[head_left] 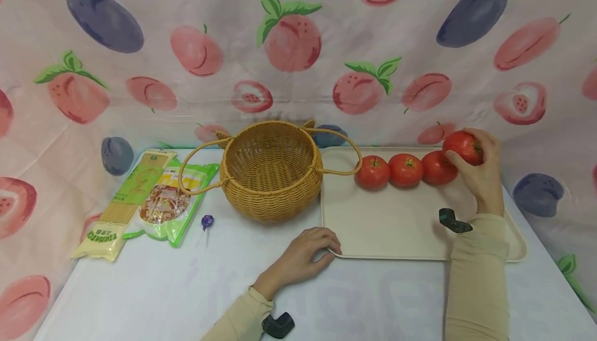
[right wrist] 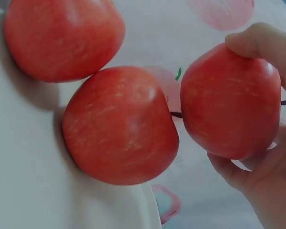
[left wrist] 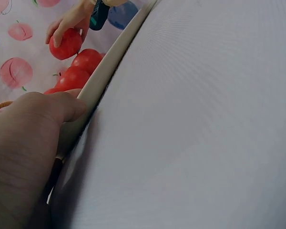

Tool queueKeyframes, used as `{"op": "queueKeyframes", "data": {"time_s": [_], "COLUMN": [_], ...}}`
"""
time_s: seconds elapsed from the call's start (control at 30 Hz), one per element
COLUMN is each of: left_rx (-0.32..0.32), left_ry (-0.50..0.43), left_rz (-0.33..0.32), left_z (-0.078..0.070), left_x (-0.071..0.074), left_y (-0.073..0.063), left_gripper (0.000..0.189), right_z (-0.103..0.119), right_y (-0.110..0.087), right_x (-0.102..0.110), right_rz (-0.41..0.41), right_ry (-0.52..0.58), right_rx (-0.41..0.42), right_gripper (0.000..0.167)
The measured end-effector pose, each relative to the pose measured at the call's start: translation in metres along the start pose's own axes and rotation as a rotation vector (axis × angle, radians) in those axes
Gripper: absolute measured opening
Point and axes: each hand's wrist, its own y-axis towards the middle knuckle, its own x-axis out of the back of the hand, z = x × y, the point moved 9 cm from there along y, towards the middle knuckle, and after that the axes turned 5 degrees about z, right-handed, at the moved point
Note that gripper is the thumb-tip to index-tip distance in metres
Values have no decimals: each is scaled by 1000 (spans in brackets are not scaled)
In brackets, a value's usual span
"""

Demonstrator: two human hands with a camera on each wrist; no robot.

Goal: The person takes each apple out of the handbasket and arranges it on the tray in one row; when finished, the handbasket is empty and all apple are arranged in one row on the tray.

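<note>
At the tray's back right, my right hand (head_left: 482, 167) holds a red apple (head_left: 464, 147) between thumb and fingers. The apple (right wrist: 231, 102) shows a dark stem in the right wrist view. It is raised beside the rightmost of three more red apples (head_left: 404, 170), lined up along the back of the beige tray (head_left: 396, 227). My left hand (head_left: 303, 258) pinches the tray's front left corner, fingers bent over the rim. In the left wrist view, a finger of the left hand (left wrist: 43, 112) lies across the tray rim (left wrist: 117, 50).
A wicker basket (head_left: 280, 196) with two hoop handles stands left of the tray, its right handle reaching over the tray's edge. Farther left lie a noodle pack (head_left: 135, 196), a green-edged food bag (head_left: 165, 203) and a purple-wrapped lollipop (head_left: 207, 221). Fruit-printed cloth (head_left: 298, 92) hangs behind.
</note>
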Motion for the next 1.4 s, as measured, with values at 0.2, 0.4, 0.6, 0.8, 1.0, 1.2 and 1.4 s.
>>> {"op": "queueKeyframes", "data": {"time_s": [0.2, 0.4, 0.6, 0.8, 1.0, 1.2, 1.4], "left_rx": [-10, -15, -4, 4, 2, -5, -10], "left_ry": [8, 11, 10, 12, 12, 14, 9], "left_rz": [-6, -6, -1, 3, -4, -8, -1], "left_z": [0, 0, 0, 1, 1, 2, 2], "left_x": [1, 1, 1, -1, 0, 1, 0], "left_y": [0, 0, 0, 0, -1, -2, -1], "left_gripper": [11, 11, 12, 11, 11, 12, 11], "right_z": [-10, -28, -46, -60, -74, -81, -91], "right_y": [1, 1, 2, 1, 1, 1, -1], "right_x": [9, 16, 21, 22, 18, 15, 12], "right_rz": [-43, -81, -94, -88, -49, -24, 0], "right_ry": [34, -13, -21, -56, -66, -73, -85], "right_rx": [-5, -97, -195, -264, -345, -346, -386], "right_gripper": [56, 56, 58, 59, 58, 57, 58]}}
